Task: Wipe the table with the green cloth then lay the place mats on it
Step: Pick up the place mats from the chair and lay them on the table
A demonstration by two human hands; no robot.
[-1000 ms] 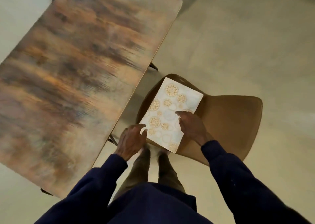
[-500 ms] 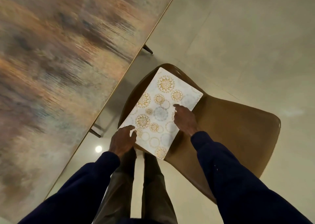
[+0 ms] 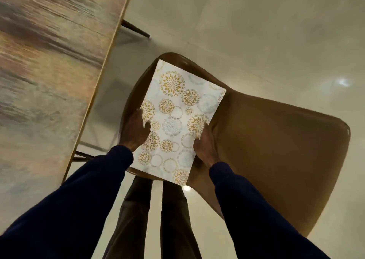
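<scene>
Looked down at place mats [image 3: 178,118] lying on seat of brown chair [image 3: 266,136], just beside table [image 3: 49,61] w/ streaked brown-grey top on the left; one stack or single mat, couldn't tell, only top face w/ gold and grey round flower prints visible. Lay flat-ish w/ long side running away from the body, near short edge poking past front rim of seat, far corner up near the curved seat edge. Nothing else held by the seat. Left hand [image 3: 136,130] clamped on mat's left long edge, thumb curled over onto printed face, other fingers tucked below the edge and out of sight, so closed on the mat. Right hand [image 3: 205,146] gripped right long edge the same way, thumb on top near a gold flower, remaining fingers hidden under, closed on it too. Whether mat already lifted off seat or still resting on it, couldn't tell. Both arms in dark blue sleeves [image 3: 256,209], legs in dark trousers [image 3: 150,219] standing betw. them, right at chair front. Table top in view bare, blurred by motion; a dark table leg [image 3: 136,29] angled out onto pale glossy floor [image 3: 256,22] near far side of chair. Green cloth nowhere in shot
</scene>
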